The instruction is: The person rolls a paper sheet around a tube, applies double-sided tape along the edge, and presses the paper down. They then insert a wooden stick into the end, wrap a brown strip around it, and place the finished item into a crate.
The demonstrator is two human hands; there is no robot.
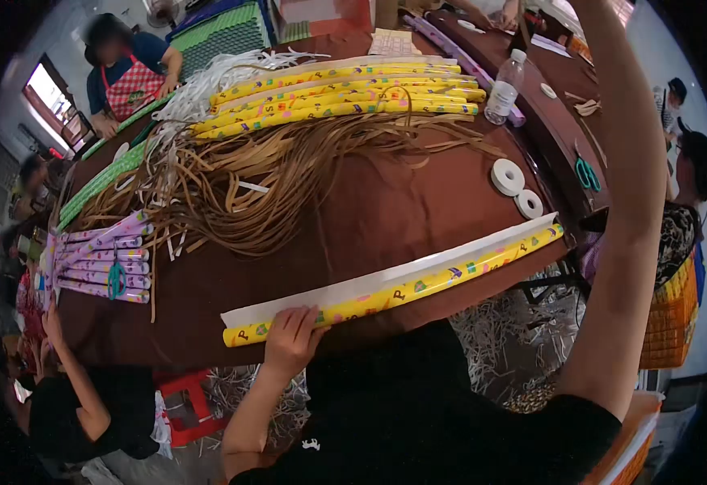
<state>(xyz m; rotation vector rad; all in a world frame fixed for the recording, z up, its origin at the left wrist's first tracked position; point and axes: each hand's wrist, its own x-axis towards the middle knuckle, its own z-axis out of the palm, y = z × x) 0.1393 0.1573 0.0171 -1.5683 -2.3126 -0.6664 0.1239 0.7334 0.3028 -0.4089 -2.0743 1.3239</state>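
Along the near table edge lies a roll of yellow patterned wrapping paper (418, 284), with a white flap lying open along its far side. My left hand (291, 338) grips the roll near its left end, fingers curled over the top. My right arm (624, 202) is raised, and its hand is out of view past the top edge. Beyond the roll's right end sit two rolls of white tape (508, 176).
Brown strips (281, 186) lie heaped mid-table beside stacked yellow rolls (337, 93). Purple rolls (103, 271) with scissors (117, 279) are at left. A bottle (505, 87) and teal scissors (587, 171) stand right. Several co-workers surround the table, one in a checked apron (134, 87).
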